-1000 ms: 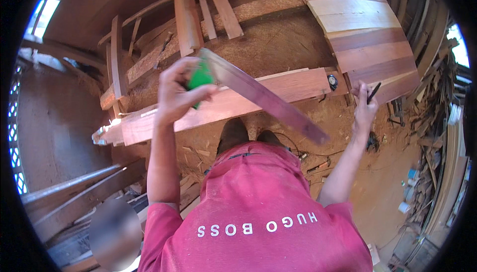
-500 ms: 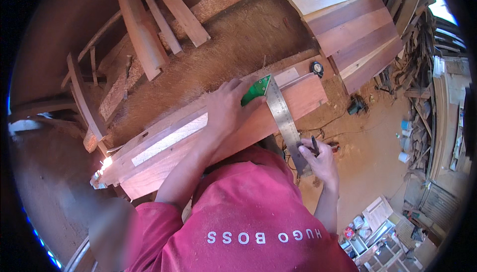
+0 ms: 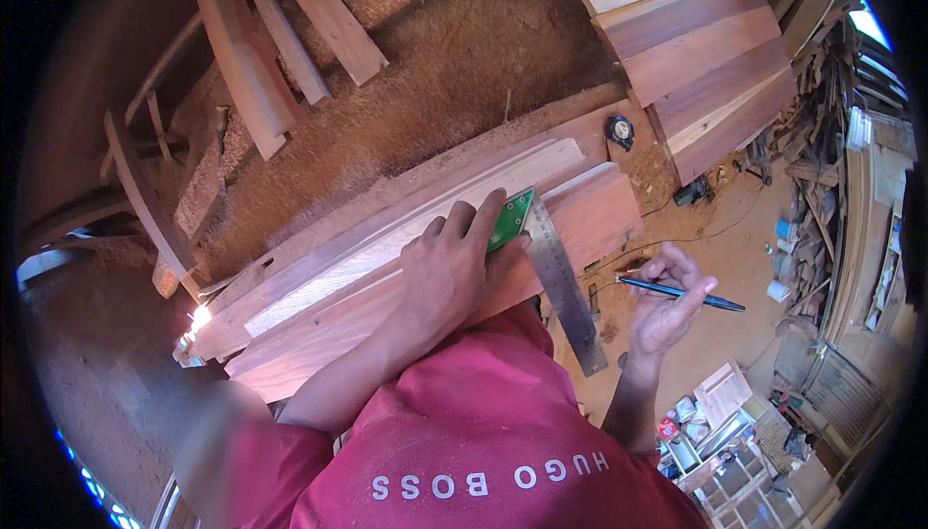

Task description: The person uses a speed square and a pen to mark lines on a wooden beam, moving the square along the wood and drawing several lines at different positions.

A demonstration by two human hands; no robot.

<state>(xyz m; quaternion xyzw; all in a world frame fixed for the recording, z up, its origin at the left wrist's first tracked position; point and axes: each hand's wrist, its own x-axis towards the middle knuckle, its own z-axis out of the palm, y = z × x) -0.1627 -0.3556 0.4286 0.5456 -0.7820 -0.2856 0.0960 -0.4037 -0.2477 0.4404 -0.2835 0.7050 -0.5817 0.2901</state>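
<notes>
My left hand [image 3: 447, 263] is closed on the green handle [image 3: 511, 220] of a try square at the edge of a reddish wooden board [image 3: 604, 208]. The square's metal blade [image 3: 568, 292] lies across that board and sticks out past its near edge. To the right, away from the wood, my right hand [image 3: 660, 314] holds a dark blue pen [image 3: 688, 295] between its fingers, tip pointing left toward the square. Any mark on the board under the blade is too small to make out.
Behind the reddish board runs a pale-faced plank [image 3: 329, 287] on the workbench. A round black tape measure [image 3: 620, 132] sits at the bench's right end. Joined planks [image 3: 706, 65] rest at the upper right, loose boards [image 3: 242, 55] at the upper left. Stacked timber [image 3: 831, 132] stands at the right.
My right hand has let go of the blade's end and moved right, with the pen now swung level. My left hand and the square have shifted slightly toward me.
</notes>
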